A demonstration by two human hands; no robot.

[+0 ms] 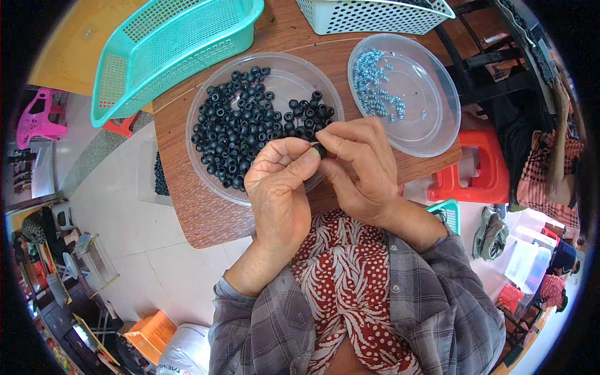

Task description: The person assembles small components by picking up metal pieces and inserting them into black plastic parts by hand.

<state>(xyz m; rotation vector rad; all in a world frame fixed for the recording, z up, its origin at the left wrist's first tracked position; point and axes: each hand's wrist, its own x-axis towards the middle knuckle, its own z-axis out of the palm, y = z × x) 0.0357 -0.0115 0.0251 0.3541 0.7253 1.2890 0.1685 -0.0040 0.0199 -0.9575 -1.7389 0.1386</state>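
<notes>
Both my hands meet above the near right rim of a clear round tub (199, 165). My left hand (281, 187) pinches a small black round piece (319, 149) between thumb and fingers. Close against it, my right hand (364, 165) has its thumb and fingertips drawn together at the same piece; whether they grip it or something tiny is hidden. Many black hollow pieces (250, 128), round with a hole, lie in the tub. To the right, a second clear round tub (431, 134) holds small silvery coil springs (369, 78).
Both tubs stand on a brown wooden table (206, 228). A turquoise basket (181, 69) is at the far left, a white perforated basket (375, 19) at the far edge. A red stool (472, 169) stands right of the table, an orange crate (153, 334) on the floor behind left.
</notes>
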